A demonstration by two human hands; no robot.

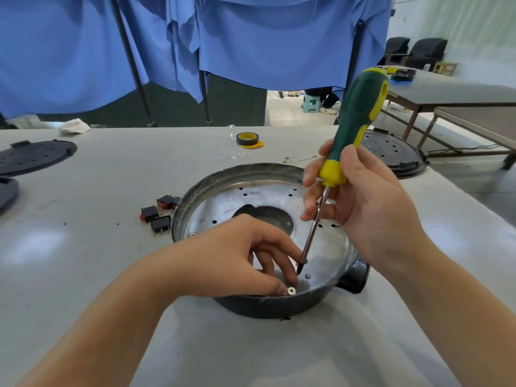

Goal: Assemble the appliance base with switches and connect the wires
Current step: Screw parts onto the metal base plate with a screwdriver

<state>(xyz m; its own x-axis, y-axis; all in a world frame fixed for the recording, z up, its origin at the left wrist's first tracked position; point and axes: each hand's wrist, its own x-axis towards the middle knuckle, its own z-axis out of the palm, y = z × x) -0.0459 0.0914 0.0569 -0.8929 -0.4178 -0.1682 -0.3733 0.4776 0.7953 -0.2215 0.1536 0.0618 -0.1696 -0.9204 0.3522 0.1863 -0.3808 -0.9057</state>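
Appliance base point(223, 191), a round pan with a dark outer wall and a bright perforated metal floor, is set open side up on a pale grey tabletop point(97, 185), near the front edge and slightly right of centre. Blue curtains point(251, 37) are hung on dark poles behind the tabletop; a second table point(460, 93) and dark chairs point(424, 51) are seen in the room at the right. On the tabletop, three rocker switches point(157, 215) are laid just beside the left rim of the base, a roll of tape point(247, 138) is placed beyond it, and black perforated discs point(33, 156) are laid at the far left, with another point(391, 152) at the right.

A short black spout point(354, 276) is fitted to the base wall and is pointed toward the right front. A large round opening is located at the centre of the floor.

A screw point(291, 290) is pinched by the curled fingertips of the left hand point(237, 255) against the near inner wall of the base. A screwdriver point(354, 118) with a green and yellow handle is gripped by the right hand point(360, 196), fingers wrapped around the lower handle and shaft. The long axis is tilted, handle up and to the right, tip down and to the left, just beside the screw.
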